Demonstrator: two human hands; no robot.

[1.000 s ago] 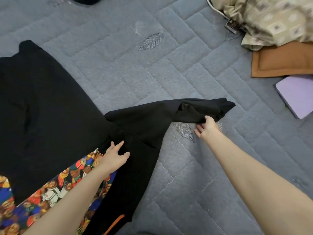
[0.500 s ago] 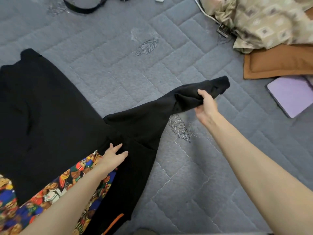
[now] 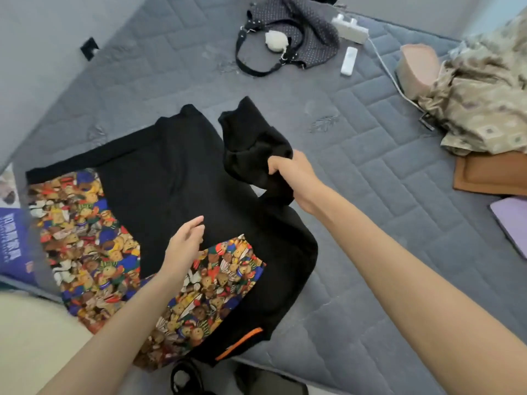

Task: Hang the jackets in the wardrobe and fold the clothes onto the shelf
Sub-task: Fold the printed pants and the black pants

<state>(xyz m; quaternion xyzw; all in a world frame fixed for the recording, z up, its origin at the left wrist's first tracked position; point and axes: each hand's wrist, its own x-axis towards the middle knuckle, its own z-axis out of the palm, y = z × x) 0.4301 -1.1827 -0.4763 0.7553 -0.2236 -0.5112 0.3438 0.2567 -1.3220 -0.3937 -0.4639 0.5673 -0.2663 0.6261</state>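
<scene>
A grey quilted mattress (image 3: 370, 155) fills the view. On its left part lies a black jacket with bright bear-print panels (image 3: 176, 172), spread flat. The right hand (image 3: 291, 172) has its grip closed on the jacket's bunched black sleeve (image 3: 251, 149), raised over the body. The left hand (image 3: 185, 243) hovers above the jacket with relaxed fingers, holding nothing. White writing on a blue item (image 3: 14, 238) at the left edge is too blurred to read.

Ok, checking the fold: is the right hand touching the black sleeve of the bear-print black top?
Touching. The head view shows the right hand with its fingers curled round the bunched black sleeve.
</scene>
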